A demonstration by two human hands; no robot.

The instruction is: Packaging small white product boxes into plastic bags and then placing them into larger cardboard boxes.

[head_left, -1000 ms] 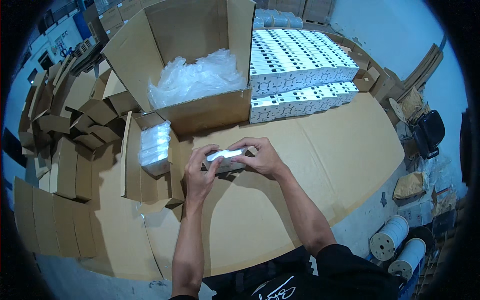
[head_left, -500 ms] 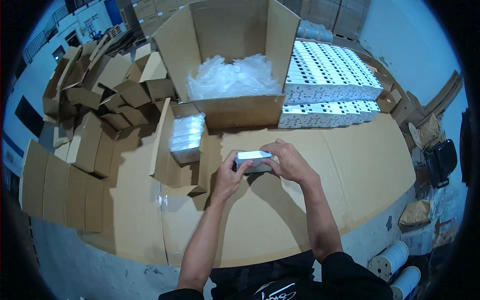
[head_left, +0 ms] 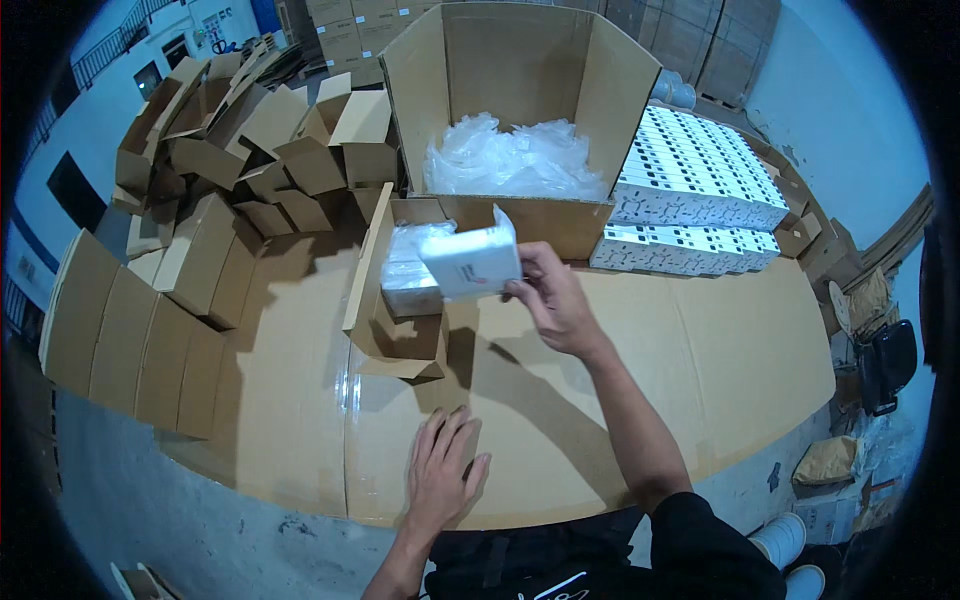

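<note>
Between the thumb and fingers of my right hand [head_left: 552, 300] is a small white box in clear plastic wrap [head_left: 470, 262], held up and tilted. It hangs above the right side of an open, narrow cardboard carton [head_left: 366, 275]. Inside that carton a row of wrapped white boxes [head_left: 408, 290] fills the far part, while bare cardboard shows at its near end. My left hand [head_left: 442, 465] lies flat on the cardboard-covered table [head_left: 590, 420] near its front edge, fingers spread, with nothing in it.
A large open carton [head_left: 515, 60] holding crumpled clear plastic bags [head_left: 510, 155] stands at the back. Right of it are stacked rows of white patterned boxes [head_left: 695, 195]. Empty cardboard cartons [head_left: 290, 150] pile up at the left. Wire spools [head_left: 780, 540] stand on the floor, lower right.
My left hand has let go of the white box and come down to the table. My right hand has carried the box left and up to the narrow carton. The whole view has shifted slightly.
</note>
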